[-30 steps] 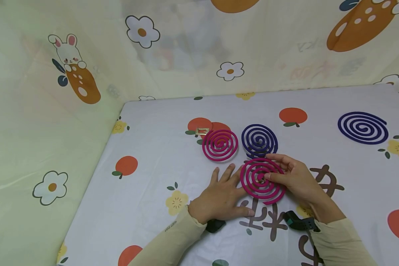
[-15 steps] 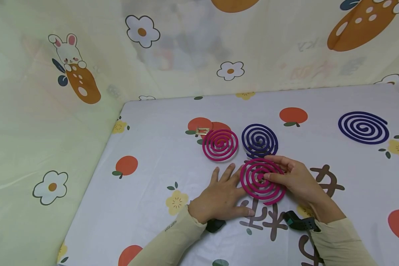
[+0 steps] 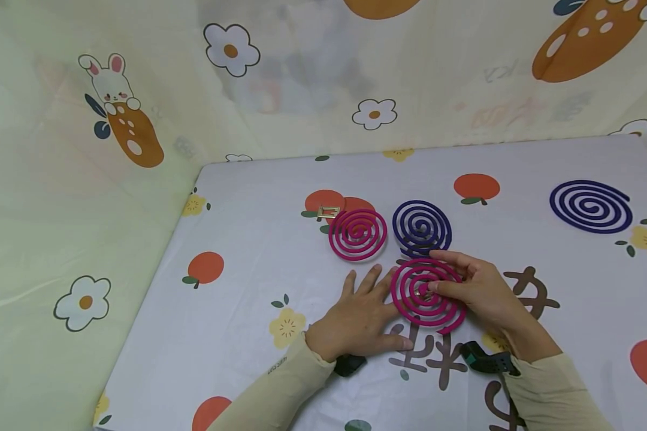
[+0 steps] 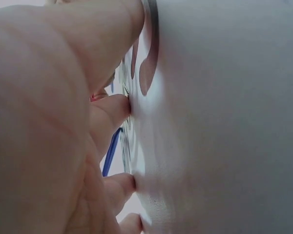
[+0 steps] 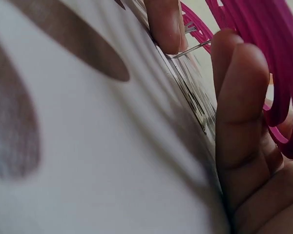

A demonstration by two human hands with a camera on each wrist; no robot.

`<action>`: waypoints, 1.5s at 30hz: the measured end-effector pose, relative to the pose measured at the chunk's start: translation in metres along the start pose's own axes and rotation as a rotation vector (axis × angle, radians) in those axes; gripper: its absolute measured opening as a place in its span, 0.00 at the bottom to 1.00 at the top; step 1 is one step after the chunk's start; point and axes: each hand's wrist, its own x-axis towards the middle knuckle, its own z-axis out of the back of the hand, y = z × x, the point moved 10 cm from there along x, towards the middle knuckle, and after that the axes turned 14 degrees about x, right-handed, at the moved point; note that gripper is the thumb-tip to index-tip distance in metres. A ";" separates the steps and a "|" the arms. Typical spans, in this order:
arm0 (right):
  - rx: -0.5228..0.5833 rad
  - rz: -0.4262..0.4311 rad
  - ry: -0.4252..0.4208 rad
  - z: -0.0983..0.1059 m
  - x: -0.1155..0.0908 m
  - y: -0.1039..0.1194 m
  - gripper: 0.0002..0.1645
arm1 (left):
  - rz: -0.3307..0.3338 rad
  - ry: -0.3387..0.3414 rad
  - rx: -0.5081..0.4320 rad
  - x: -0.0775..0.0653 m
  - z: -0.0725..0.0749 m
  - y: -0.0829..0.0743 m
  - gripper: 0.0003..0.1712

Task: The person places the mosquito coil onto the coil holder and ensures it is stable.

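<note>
My right hand (image 3: 477, 293) pinches a pink mosquito coil (image 3: 423, 288) near its centre, thumb on top. In the right wrist view the coil (image 5: 263, 29) hangs tilted above a thin metal coil stand (image 5: 200, 117) lying flat on the table, with a slim prong (image 5: 193, 49) rising from it. My left hand (image 3: 358, 320) rests on the cloth with fingers spread; its index finger reaches under the coil, its tip right at the stand. In the left wrist view the left fingertips (image 4: 121, 184) press on the surface.
Behind the hands stand another pink coil (image 3: 357, 232), with a gold metal stand (image 3: 327, 212) poking out at its left, and a dark blue coil (image 3: 422, 227). A second blue coil (image 3: 591, 207) lies at the far right. Patterned cloth covers the table (image 3: 248, 239); a curtain (image 3: 302, 72) hangs behind.
The held pink coil has turned slightly, its outer end shifting to the right and its near edge a little lower in the head view. Both hands stay almost where they were.
</note>
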 end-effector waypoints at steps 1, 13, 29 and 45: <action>-0.001 0.000 -0.002 0.000 0.000 0.000 0.40 | 0.000 0.000 0.000 0.000 0.000 0.000 0.46; 0.050 0.009 0.045 0.000 -0.001 0.001 0.43 | 0.003 0.000 -0.001 0.000 0.001 0.000 0.46; 0.103 0.005 0.023 0.002 -0.001 0.000 0.41 | 0.016 0.015 -0.004 0.001 -0.001 0.001 0.46; -0.027 -0.012 0.009 0.007 -0.002 0.002 0.42 | 0.023 0.021 0.011 0.002 -0.001 0.001 0.44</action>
